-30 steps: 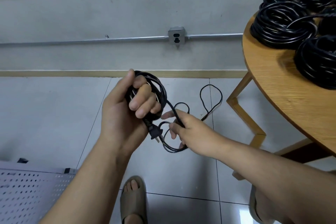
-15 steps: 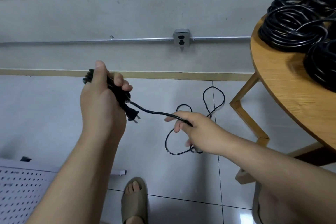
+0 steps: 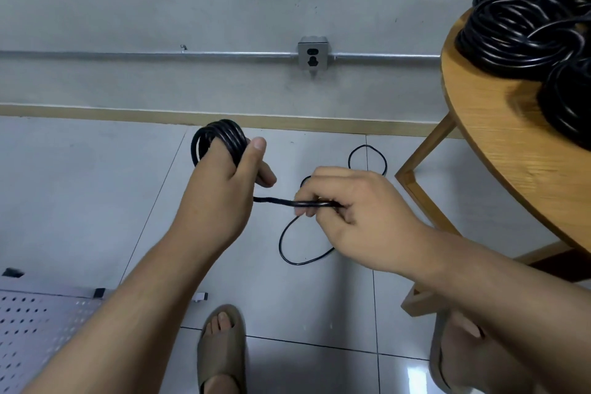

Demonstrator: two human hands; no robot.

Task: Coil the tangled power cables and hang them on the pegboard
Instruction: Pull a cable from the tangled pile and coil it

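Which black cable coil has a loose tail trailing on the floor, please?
The small coil on the left hand; its tail runs through the right hand. The other coils lie on the table.
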